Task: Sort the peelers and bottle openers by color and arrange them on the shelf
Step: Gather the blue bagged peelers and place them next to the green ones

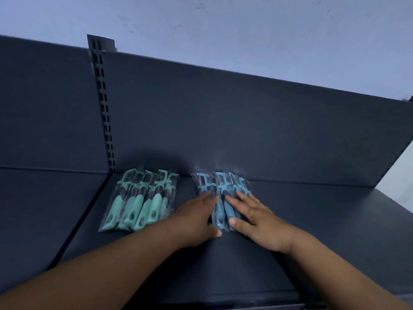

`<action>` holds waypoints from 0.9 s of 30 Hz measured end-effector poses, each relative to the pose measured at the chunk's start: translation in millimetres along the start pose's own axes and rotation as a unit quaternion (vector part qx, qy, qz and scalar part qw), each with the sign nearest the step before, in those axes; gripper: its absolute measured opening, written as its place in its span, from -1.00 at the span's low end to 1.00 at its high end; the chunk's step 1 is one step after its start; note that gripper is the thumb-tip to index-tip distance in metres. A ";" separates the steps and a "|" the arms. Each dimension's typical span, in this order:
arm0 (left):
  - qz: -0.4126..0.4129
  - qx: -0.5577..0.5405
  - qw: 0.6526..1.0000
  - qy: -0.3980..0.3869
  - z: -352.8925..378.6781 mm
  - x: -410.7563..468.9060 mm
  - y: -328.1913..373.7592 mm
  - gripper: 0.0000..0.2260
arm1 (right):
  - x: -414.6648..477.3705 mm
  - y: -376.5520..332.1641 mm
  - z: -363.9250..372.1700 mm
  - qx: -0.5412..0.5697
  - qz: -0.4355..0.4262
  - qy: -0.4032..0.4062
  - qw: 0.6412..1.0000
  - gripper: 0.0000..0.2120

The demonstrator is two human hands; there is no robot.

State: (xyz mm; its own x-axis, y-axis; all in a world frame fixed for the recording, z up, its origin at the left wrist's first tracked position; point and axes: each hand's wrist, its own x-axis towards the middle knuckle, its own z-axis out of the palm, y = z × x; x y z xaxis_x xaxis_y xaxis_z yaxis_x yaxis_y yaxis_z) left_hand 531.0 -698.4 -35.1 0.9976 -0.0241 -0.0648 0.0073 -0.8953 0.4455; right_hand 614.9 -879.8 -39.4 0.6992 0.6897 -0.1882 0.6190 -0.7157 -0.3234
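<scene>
Two colour groups lay on the dark shelf (312, 220), both pushed up against the back panel (223, 119). The green packets (143, 200) sat in a row near the slotted upright (105, 108), apart from the hands. The blue packets (220, 191) lay just to their right with a clear gap between. The left hand (196, 217) lay flat on the near left edge of the blue group, and the right hand (252, 217) lay on its right side with fingers spread. Neither pinched anything; they looked to be squaring the bundle up. By my read the sorting was largely done and only tidying was left, though other colours may lie out of view. Each piece was in clear wrap, and no brand or writing was legible.
</scene>
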 end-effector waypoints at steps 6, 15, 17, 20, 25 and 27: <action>0.030 0.036 0.996 0.079 -25.1 -12.8 -0.8 -0.26 | 8.1 -19.7 -16.4 -0.020 -0.005 0.108 0.994 -0.44; -0.035 0.185 0.962 0.198 -91.2 -91.2 -78.9 -0.40 | 28.7 -134.3 -21.0 -0.114 -0.083 0.190 0.972 -0.46; -0.070 0.211 0.951 0.217 -106.8 -123.7 -108.3 -0.39 | 33.3 -176.1 -13.9 -0.131 -0.114 0.193 0.966 -0.45; -0.117 0.230 0.936 0.238 -126.4 -183.4 -152.4 -0.39 | 41.2 -241.7 2.8 -0.139 -0.147 0.180 0.963 -0.43; -0.182 0.231 0.914 0.280 -156.3 -296.1 -224.1 -0.39 | 54.4 -364.7 38.1 -0.152 -0.200 0.162 0.954 -0.39; -0.206 0.242 0.900 0.299 -166.4 -342.4 -252.7 -0.39 | 57.9 -414.3 53.9 -0.146 -0.221 0.154 0.952 -0.39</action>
State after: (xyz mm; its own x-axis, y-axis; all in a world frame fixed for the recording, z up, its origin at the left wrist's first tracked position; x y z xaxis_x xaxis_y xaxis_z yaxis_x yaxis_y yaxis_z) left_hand 199.0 -389.9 23.1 0.7771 0.4676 0.4213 0.4978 -0.8662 0.0433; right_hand 379.7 -537.5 33.7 0.3910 0.8981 0.2012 0.9188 -0.3936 -0.0285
